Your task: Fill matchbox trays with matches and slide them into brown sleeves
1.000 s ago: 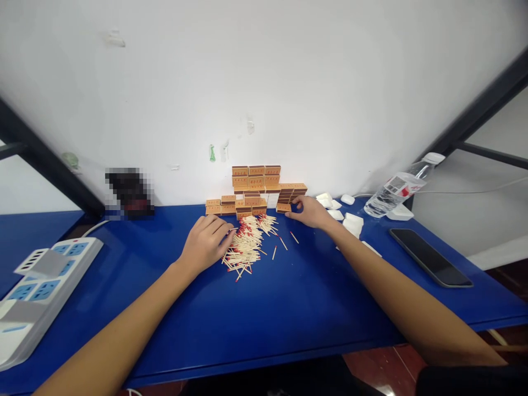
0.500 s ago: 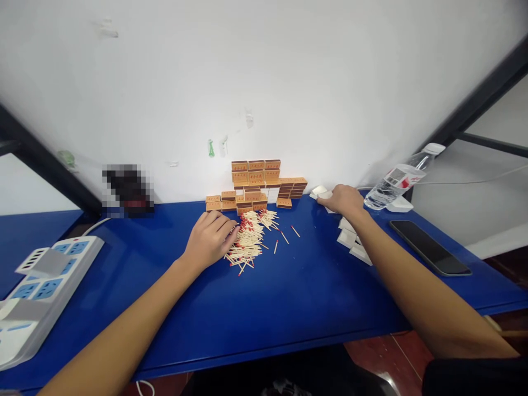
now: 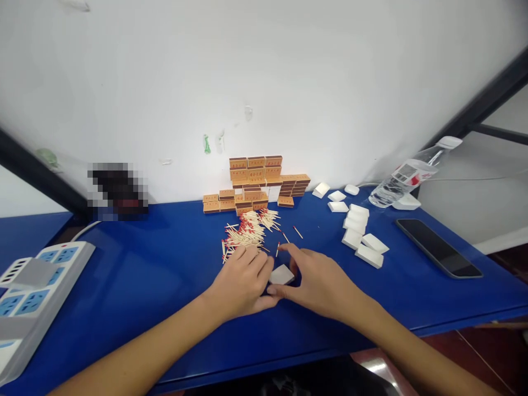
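The right hand [image 3: 319, 281] is closed around a small white rectangular box, apparently of thin card [image 3: 281, 275], at the lower centre of the frame: thumb at the near edge, a finger at the right end. The left hand [image 3: 242, 279] is half curled immediately left of the box; whether it grips any matches cannot be told. The box should handle as light, fairly stiff and easily crushed; hold it by opposite edges with low pressure. Its visible face is plain, pale and flat, set at an angle on the blue bench [image 3: 144, 247]; whether it is hollow cannot be confirmed. Beyond the left fingertips lies a heap of red-tipped wooden matches [image 3: 246, 230], likely light, slippery against each other and brittle. Orange-brown printed matchboxes [image 3: 256, 175] stand stacked behind it, at the frame's centre. Similar white boxes [image 3: 355, 223] lie right of centre, left of a black smartphone [image 3: 439, 247].
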